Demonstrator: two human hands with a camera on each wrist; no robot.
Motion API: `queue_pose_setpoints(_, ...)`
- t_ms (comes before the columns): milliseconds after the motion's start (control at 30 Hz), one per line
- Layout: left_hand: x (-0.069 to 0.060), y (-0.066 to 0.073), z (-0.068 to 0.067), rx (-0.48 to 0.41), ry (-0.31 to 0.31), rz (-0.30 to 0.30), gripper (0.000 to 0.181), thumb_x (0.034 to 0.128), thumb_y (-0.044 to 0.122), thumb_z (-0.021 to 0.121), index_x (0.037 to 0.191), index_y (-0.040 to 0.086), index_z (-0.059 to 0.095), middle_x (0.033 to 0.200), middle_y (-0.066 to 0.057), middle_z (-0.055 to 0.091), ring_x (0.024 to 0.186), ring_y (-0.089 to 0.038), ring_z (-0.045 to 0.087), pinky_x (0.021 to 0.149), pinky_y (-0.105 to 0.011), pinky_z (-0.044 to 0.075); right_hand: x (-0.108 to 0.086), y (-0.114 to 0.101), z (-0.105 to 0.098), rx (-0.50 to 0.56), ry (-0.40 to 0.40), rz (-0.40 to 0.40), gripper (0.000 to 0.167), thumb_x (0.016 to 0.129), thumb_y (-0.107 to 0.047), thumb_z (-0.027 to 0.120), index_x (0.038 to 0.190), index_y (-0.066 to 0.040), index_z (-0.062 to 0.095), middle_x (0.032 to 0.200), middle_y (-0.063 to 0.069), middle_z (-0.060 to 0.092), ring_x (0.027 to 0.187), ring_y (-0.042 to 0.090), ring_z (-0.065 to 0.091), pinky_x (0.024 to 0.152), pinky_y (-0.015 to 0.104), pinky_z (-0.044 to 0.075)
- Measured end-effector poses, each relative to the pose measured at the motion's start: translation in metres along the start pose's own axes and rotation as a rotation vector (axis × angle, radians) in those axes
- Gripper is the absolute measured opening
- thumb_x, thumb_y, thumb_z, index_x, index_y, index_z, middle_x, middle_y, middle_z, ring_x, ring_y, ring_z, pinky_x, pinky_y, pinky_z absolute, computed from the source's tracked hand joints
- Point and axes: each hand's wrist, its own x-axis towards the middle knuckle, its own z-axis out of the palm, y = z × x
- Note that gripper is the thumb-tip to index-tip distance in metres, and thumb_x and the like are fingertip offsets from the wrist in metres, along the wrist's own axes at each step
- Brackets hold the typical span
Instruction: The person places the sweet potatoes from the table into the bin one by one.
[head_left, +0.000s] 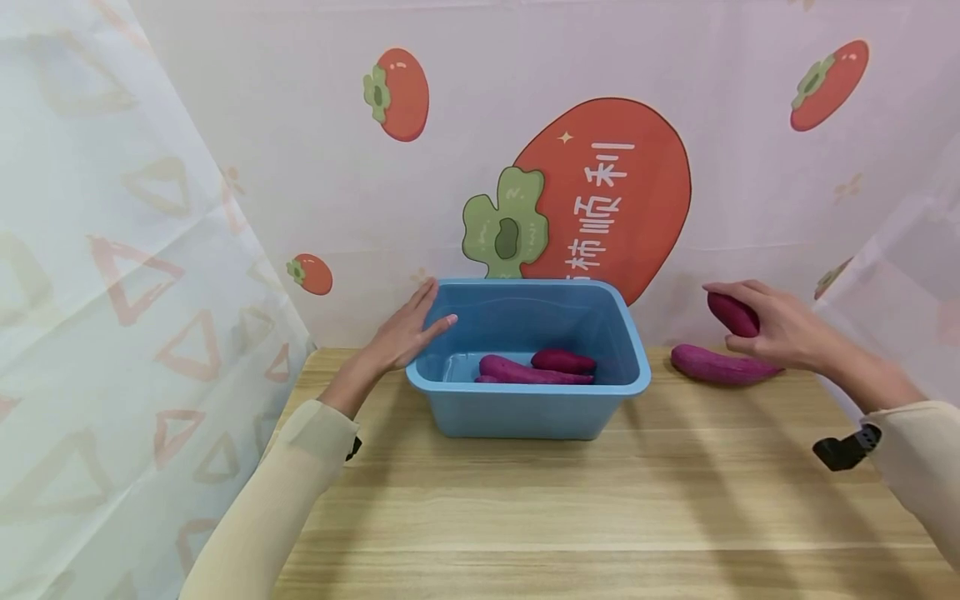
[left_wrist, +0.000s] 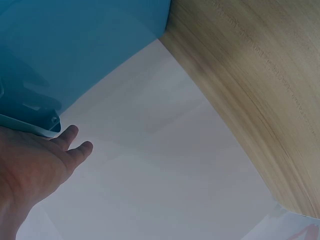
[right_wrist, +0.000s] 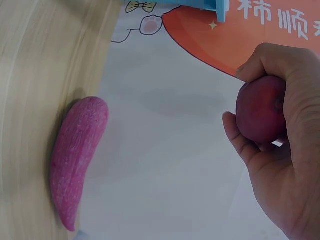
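Note:
My right hand (head_left: 776, 321) grips a dark purple sweet potato (head_left: 733, 314) above the table's back right. Thumb and fingers curl round it in the right wrist view, where its rounded end (right_wrist: 261, 109) shows. Below lies a longer, lighter purple sweet potato (head_left: 720, 365) on the wood. With fingers straight, my left hand (head_left: 408, 332) rests on the left rim of a blue plastic tub (head_left: 525, 412). Inside the tub are a long sweet potato (head_left: 525, 372), a darker one (head_left: 564, 361) and a small purple end, partly hidden by the front wall.
The tub stands on a wooden table (head_left: 525, 517), close to its back edge. Behind hangs a pale cloth (head_left: 315, 167) printed with persimmons and writing. Pale sheets (head_left: 112, 292) hang along the left and right sides.

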Motion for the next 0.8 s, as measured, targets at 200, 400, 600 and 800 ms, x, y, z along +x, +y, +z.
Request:
queue_pose_setpoints(200, -0.001, 0.002, -0.001, 0.0, -0.002, -0.006, 0.097, 0.1043, 0.073, 0.032, 0.17, 0.008, 0.002, 0.179, -0.007, -0.003, 0.165, -0.03, 0.002, 0.131, -0.058, 0.012, 0.006, -0.007, -0.002, -0.01, -0.022, 0.002, 0.079, 0.072, -0.004, 0.086, 0.145, -0.005, 0.058, 0.126, 0.026, 0.062, 0.09, 0.033, 0.063, 0.061, 0.032, 0.049)
queue_pose_setpoints(400, -0.001, 0.002, -0.002, -0.002, -0.003, -0.007, 0.099, 0.1036, 0.075, 0.032, 0.17, 0.008, 0.003, 0.179, -0.008, -0.002, 0.165, -0.031, 0.003, 0.13, -0.059, 0.013, 0.012, -0.015, -0.003, 0.011, -0.033, 0.022, 0.077, 0.073, -0.005, 0.086, 0.146, -0.006, 0.059, 0.127, 0.025, 0.063, 0.095, 0.036, 0.063, 0.063, 0.036, 0.051)
queue_pose_setpoints(600, -0.001, 0.002, -0.002, -0.006, -0.002, -0.01, 0.095, 0.1054, 0.07, 0.034, 0.171, 0.009, 0.001, 0.179, -0.008, -0.002, 0.165, -0.031, 0.002, 0.13, -0.06, 0.013, 0.019, -0.021, -0.003, 0.022, -0.03, 0.01, 0.077, 0.073, -0.004, 0.086, 0.146, -0.007, 0.06, 0.129, 0.024, 0.063, 0.097, 0.035, 0.063, 0.064, 0.036, 0.051)
queue_pose_setpoints(800, -0.001, 0.002, -0.001, -0.004, -0.004, -0.011, 0.096, 0.105, 0.072, 0.033, 0.17, 0.009, 0.001, 0.179, -0.008, -0.003, 0.165, -0.031, 0.001, 0.13, -0.059, 0.012, 0.024, -0.025, -0.002, 0.021, -0.024, -0.016, 0.078, 0.072, -0.004, 0.086, 0.146, -0.007, 0.06, 0.129, 0.022, 0.064, 0.099, 0.034, 0.063, 0.065, 0.036, 0.051)
